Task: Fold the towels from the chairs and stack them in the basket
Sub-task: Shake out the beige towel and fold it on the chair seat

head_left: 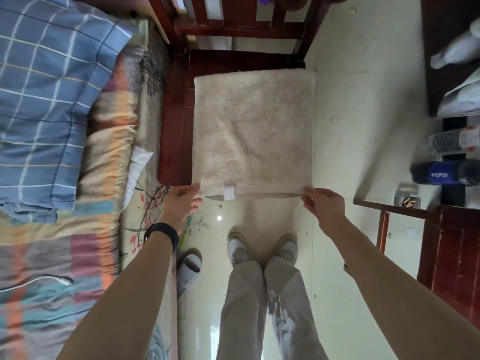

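Down at the floor, two pale shoes (237, 249) stand on shiny tile. Above them the left hand (181, 201), a black band (162, 233) on its wrist, pinches the near left corner of the beige towel (252, 131), and the right hand (324, 206) pinches the near right corner. The towel lies flat on the seat of the dark red chair (174, 126), its labelled near hem just past the front edge. Beyond rises the slatted backrest (233, 29)
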Motion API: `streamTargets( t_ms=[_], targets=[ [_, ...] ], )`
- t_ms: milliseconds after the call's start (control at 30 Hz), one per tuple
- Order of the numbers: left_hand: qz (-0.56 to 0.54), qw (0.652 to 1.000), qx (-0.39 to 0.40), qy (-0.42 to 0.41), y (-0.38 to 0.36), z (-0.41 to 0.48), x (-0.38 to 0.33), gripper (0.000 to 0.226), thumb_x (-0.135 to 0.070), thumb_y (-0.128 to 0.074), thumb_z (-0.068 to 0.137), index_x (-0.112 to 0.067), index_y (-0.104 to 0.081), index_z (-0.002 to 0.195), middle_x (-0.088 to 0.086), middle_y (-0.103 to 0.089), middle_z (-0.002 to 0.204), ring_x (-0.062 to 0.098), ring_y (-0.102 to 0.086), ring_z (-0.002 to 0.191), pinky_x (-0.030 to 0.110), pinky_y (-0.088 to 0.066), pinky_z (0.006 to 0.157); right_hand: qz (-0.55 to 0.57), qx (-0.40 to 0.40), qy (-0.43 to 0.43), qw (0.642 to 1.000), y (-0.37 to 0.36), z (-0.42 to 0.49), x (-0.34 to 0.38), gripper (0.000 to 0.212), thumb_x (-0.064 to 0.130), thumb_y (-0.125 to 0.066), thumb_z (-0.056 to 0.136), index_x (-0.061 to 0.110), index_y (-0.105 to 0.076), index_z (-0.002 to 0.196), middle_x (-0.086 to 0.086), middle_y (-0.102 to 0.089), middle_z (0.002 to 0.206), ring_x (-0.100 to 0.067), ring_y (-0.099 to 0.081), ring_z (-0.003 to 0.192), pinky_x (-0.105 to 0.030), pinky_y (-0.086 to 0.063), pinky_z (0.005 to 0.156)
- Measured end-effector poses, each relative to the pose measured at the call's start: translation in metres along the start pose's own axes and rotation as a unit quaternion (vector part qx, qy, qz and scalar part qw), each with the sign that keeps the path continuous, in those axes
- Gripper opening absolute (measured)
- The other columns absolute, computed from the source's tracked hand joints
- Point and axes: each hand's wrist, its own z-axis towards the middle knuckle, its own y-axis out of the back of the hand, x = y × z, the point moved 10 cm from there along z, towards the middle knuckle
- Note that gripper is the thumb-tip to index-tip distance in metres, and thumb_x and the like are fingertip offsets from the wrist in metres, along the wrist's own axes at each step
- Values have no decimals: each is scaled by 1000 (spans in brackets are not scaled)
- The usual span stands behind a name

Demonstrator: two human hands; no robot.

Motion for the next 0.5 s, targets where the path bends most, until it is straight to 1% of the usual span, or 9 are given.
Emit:
streamTargets(
  t_ms=[33, 100, 167, 200, 300, 400, 500],
  targets=[
    [-20, 1000, 6, 4, -1, -2, -2, 13, -22, -70, 92, -12, -62, 92, 6, -66, 84, 14, -61, 69, 25, -48, 65, 3, -15, 9, 1000, 4, -1, 2, 19, 15, -82, 83, 5, -70, 92, -10, -73, 86, -15, -71, 75, -26, -58, 80],
    [-66, 997, 27, 8, -4, -7, -6, 9, -13, -68, 93, -10, -60, 88, 3, -53, 74, 10, -45, 55, 23, -35, 56, 19, -26, 19, 999, 10, -4, 7, 21, 15, -84, 81, 4, -70, 92, -8, -73, 83, -13, -70, 72, -24, -57, 78],
    [-93, 995, 34, 7, -3, -13, -11, 13, -8, -66, 92, -11, -59, 82, 1, -45, 69, 10, -36, 52, 24, -27, 53, 42, -18, 16, 999, 12, -11, 12, 19, 10, -82, 81, 2, -69, 92, -10, -72, 83, -14, -71, 73, -24, -57, 76],
    [-102, 994, 31, 7, -2, -18, -14, 15, -7, -66, 92, -12, -58, 80, 1, -45, 67, 10, -35, 52, 25, -27, 53, 49, -17, 13, 999, 13, -16, 16, 16, 7, -81, 82, 1, -69, 90, -11, -72, 84, -15, -71, 74, -24, -57, 75],
    [-123, 992, 12, 5, 5, -38, -32, 17, -6, -69, 90, -14, -58, 79, -2, -51, 62, 8, -41, 49, 22, -33, 53, 62, -15, 21, 998, 18, -37, 35, 10, 2, -77, 83, 2, -67, 85, -13, -72, 87, -16, -71, 76, -23, -58, 75],
    [-142, 990, 0, -11, 14, -65, -59, 18, -5, -69, 89, -13, -58, 77, -2, -50, 56, 8, -41, 44, 21, -35, 45, 77, -2, 36, 996, 24, -63, 65, 10, 1, -75, 84, 0, -67, 90, -14, -72, 93, -15, -72, 79, -21, -57, 73],
    [-179, 984, -9, -12, 20, -99, -79, 18, -4, -68, 88, -11, -57, 76, -1, -46, 51, 10, -40, 43, 23, -35, 41, 97, 11, 37, 994, 37, -98, 89, 15, 1, -74, 85, -4, -67, 97, -13, -72, 89, -17, -72, 80, -20, -58, 70]
  ],
)
